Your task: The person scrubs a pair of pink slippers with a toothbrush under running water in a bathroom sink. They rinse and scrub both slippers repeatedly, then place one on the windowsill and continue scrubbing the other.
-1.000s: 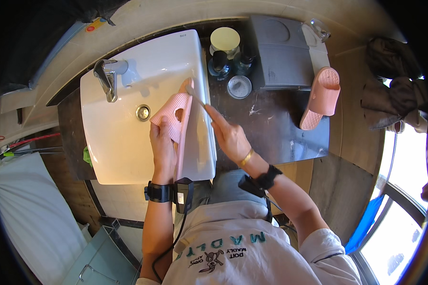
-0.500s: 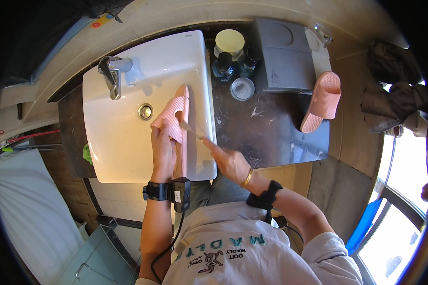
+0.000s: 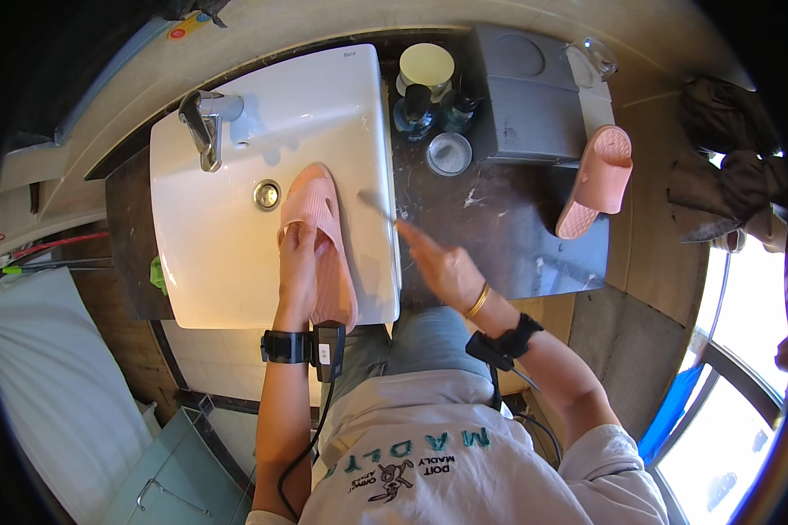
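Note:
My left hand (image 3: 298,273) grips a pink slipper (image 3: 311,199) by its strap, the thumb and fingers closed at the strap's opening. The slipper lies over the white sink (image 3: 210,271), its toe pointing away from me and its ribbed top mostly upward. To its right, my right hand (image 3: 449,276) is closed around a thin-handled brush (image 3: 376,206), blurred by motion. The brush's head is apart from the slipper, above the sink's right part.
A chrome faucet (image 3: 203,131) stands at the sink's far left, near the drain (image 3: 267,194). On the dark counter (image 3: 499,236) are dark pump bottles (image 3: 414,112), a small round dish (image 3: 449,155), a grey box (image 3: 534,105) and another pink slipper (image 3: 604,179) leaning at the right.
The slipper has turned from its side to show more of its top. My right hand has drawn the brush away from the strap, to the right and farther from me.

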`<state>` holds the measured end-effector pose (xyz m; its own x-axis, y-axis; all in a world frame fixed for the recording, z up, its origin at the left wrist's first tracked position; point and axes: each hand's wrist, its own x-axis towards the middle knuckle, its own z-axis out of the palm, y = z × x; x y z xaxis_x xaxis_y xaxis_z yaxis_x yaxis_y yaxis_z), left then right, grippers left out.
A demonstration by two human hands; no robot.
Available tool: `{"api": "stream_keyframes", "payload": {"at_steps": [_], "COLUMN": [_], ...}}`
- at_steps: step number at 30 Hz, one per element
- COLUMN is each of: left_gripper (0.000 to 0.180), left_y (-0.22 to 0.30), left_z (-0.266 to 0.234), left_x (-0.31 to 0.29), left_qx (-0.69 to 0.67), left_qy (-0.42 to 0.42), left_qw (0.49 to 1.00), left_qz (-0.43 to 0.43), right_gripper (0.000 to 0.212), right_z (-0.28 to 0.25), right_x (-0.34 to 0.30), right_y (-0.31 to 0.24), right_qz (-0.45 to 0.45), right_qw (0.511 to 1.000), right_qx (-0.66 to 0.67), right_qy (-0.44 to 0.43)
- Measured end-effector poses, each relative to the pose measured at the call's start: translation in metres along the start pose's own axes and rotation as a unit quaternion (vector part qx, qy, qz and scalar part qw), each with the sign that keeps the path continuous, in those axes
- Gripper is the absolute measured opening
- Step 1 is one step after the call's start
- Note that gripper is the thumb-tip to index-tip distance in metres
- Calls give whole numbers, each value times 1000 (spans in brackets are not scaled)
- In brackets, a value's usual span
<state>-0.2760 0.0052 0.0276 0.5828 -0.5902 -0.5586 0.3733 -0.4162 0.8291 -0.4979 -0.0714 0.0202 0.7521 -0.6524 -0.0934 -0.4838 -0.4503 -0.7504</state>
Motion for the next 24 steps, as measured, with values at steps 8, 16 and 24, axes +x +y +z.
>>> {"api": "stream_keyframes", "payload": {"at_steps": [8, 16, 24], "left_gripper": [21, 47, 63], "left_y": [-29, -59, -50], "left_z": [-31, -67, -68], "left_x": [-32, -31, -48], "left_qx": [249, 373, 424], "left_qy": [-26, 122, 62], "left_qw": [956, 906, 901], "left_qz": [155, 159, 71], "right_gripper": [38, 24, 28], "right_z": [-49, -42, -69], "right_x": [23, 83, 70], "right_y": [51, 100, 68], "right_qz": [108, 190, 133], "right_qw": [975, 942, 970], "right_qx": [-42, -276, -201], "right_qy": [188, 11, -33]}}
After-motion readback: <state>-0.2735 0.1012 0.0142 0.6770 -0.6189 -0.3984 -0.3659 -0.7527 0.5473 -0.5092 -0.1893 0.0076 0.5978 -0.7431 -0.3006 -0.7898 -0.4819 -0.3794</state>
